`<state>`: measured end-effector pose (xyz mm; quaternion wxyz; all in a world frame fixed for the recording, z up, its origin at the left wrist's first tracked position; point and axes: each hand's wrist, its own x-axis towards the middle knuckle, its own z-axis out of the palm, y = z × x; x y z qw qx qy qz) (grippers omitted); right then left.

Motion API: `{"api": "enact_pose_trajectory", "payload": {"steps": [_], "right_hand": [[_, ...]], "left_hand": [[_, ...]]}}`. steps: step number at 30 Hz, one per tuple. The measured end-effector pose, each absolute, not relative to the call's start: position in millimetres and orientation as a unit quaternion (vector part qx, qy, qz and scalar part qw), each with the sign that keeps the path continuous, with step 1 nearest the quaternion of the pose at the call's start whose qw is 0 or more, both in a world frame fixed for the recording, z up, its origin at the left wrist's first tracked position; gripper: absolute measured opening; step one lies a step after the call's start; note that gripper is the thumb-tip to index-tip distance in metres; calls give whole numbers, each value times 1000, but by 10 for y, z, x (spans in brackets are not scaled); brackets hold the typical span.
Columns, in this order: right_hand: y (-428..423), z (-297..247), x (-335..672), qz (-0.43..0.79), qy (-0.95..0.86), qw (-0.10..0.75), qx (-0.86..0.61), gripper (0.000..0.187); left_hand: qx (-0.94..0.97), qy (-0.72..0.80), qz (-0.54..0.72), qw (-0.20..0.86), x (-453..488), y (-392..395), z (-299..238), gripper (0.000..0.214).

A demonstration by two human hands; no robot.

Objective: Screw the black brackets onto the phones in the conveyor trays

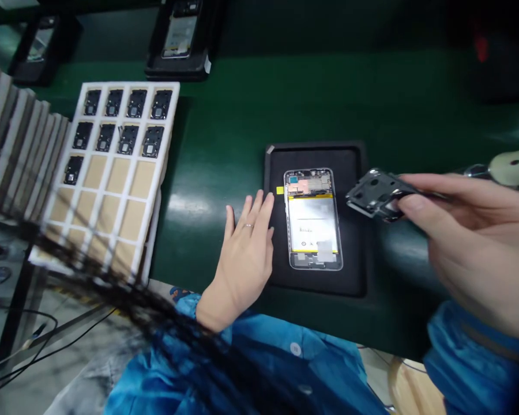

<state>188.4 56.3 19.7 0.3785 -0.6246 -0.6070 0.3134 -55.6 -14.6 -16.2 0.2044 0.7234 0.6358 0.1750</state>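
An opened smartphone (312, 222) lies face down in a black tray (354, 276), its battery and circuit board showing. Beside the tray's left edge, my left hand (246, 253) rests flat with fingers stretched out and a ring on one of them. My right hand (471, 230) pinches a black phone cover piece (374, 193) between thumb and fingers. That piece is held up, tilted, just right of the phone and apart from it. A yellow tab (279, 190) sticks out at the tray's left side.
On the left, a white compartment tray (175, 106) holds several black phone parts (154, 141) in its upper cells. Stacked grey trays (21, 138) stand further left. Two more phones (180, 36) in black trays lie at the back. A pale-handled tool (512, 167) is at the right.
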Motion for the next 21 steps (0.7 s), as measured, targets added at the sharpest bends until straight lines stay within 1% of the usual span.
{"api": "enact_pose_trajectory", "payload": {"steps": [4, 9, 14, 18, 21], "right_hand": [[560, 217, 1851, 312, -653, 320, -611, 29], [574, 128, 1858, 298, -728, 250, -565, 27], [582, 114, 1829, 278, -771, 239, -521, 22], [571, 123, 1820, 256, -781, 223, -524, 22], [562, 118, 1824, 253, -780, 220, -529, 22]], "left_hand": [[764, 599, 142, 194, -611, -297, -91, 58], [770, 596, 150, 171, -587, -574, -92, 60], [775, 593, 159, 153, -535, -630, -32, 54], [795, 566, 168, 138, -468, -546, 46, 47], [810, 551, 154, 129, -409, -492, 53, 48]]}}
